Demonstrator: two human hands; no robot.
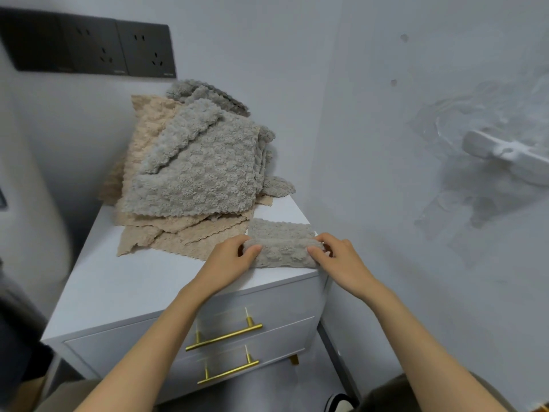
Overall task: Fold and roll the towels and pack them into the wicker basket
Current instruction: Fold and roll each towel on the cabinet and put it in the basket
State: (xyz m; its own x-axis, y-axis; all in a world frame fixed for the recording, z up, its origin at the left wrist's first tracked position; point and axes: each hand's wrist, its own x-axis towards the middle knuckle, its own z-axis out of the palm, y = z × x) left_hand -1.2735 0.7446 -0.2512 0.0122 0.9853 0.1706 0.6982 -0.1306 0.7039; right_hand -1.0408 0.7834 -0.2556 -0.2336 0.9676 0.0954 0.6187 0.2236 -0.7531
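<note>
A small grey towel [282,243] lies folded into a narrow strip at the front right corner of the white cabinet top [124,281]. Its near end is rolled up. My left hand [230,261] grips the left end of that roll, thumb on top. My right hand [337,257] grips the right end the same way. Behind them a loose pile leans on the wall: a large grey towel [196,168] on top of beige towels [184,236]. No wicker basket is in view.
The cabinet has two drawers with gold bar handles [224,337]. A wall stands close on the right, with a white fitting [505,156] sticking out. Dark wall sockets [89,46] sit above the pile. A shoe [340,402] shows on the floor.
</note>
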